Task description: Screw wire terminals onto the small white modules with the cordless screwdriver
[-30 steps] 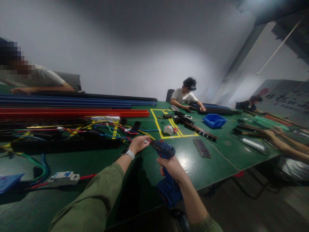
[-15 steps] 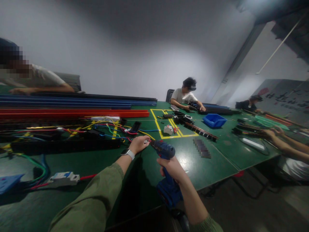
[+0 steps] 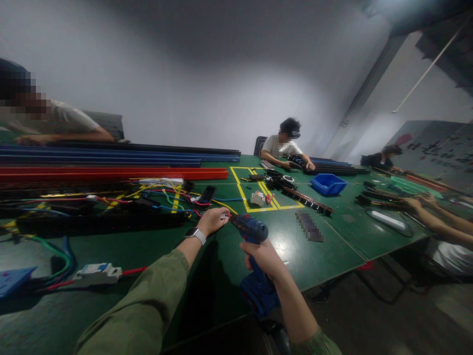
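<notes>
Grey-walled workshop with a big green table that several people sit around. The right hand is wrapped tight around the grip of a blue cordless drill, whose nose points toward the left hand and nearly meets it. The left hand is closed around a small piece with red wire at it — too small to tell exactly what it is — and a white-faced watch sits on that wrist above an olive sleeve. Just beyond the left hand there's a long black strip lying across the table with a tangle of coloured wires behind it, and further out a stack of red rails and blue rails. Down near the left elbow sits a white circuit breaker with red and green leads running off it. Out past the drill is a yellow taped rectangle on the table with a small white breaker inside it, and beyond the right hand, well apart, a blue bin. Other folks — one in a white shirt at the far end with hands on some black parts, another leaning on the rails at far left, and a pair of forearms reaching in well off to the right of the right hand.
</notes>
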Demonstrator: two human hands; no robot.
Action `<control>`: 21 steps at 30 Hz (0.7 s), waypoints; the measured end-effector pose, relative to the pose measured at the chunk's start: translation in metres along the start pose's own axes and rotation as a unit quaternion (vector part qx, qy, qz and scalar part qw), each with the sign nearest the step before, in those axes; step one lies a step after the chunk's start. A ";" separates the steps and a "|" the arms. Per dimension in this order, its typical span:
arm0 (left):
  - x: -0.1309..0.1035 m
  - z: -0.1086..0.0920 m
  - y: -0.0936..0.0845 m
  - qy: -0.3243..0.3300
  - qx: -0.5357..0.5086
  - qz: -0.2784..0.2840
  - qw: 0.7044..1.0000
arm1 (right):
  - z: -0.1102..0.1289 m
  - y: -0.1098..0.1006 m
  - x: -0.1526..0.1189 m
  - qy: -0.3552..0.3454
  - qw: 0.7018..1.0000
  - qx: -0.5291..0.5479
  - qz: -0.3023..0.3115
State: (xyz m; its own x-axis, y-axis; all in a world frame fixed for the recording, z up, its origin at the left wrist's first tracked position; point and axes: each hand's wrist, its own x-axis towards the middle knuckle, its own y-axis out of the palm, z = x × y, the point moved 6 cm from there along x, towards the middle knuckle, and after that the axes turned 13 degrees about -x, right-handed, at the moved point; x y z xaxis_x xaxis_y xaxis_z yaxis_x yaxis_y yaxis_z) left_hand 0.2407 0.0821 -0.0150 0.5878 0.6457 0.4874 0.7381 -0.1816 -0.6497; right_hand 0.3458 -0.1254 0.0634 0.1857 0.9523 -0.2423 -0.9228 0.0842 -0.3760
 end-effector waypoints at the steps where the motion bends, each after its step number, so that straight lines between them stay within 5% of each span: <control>1: 0.000 0.000 0.000 -0.002 0.000 0.001 1.000 | 0.000 0.000 0.000 0.000 1.000 0.001 0.000; 21: 0.001 -0.003 -0.001 -0.006 0.006 0.011 1.000 | 0.001 0.000 0.001 -0.014 1.000 -0.001 0.005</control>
State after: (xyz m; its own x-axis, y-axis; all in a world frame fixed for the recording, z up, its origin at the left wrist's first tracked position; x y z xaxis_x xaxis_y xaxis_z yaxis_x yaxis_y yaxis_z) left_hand 0.2415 0.0801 -0.0124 0.5994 0.6511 0.4655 0.7211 -0.1869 -0.6671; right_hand 0.3453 -0.1238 0.0640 0.1671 0.9611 -0.2201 -0.9240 0.0747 -0.3750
